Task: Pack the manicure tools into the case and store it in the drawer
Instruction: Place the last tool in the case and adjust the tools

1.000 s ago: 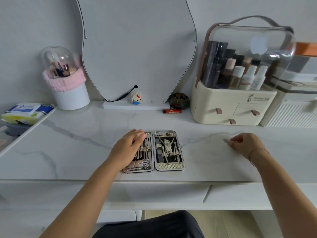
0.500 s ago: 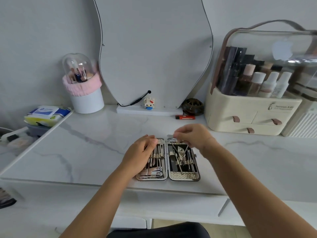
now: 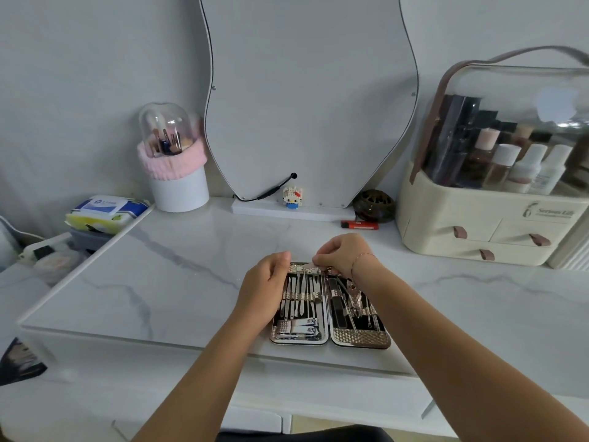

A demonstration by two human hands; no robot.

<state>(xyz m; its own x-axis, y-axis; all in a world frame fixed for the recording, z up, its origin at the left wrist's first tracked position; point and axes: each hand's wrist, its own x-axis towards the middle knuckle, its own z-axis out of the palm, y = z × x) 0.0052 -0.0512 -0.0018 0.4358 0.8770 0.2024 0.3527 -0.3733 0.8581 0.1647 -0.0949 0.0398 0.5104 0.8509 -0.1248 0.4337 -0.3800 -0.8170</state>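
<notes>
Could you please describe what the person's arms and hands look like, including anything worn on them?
The left forearm and right forearm are bare, with no sleeves in view. The left hand shows no glove, watch or ring. The right hand is also ungloved, and a thin chain bracelet circles its wrist. No rings show on it.

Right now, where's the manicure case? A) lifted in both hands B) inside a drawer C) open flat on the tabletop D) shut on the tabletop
C: the case lies open flat on the tabletop, tools showing in both halves; the left hand rests on its left half and the right hand pinches a metal tool at its top edge.
</notes>
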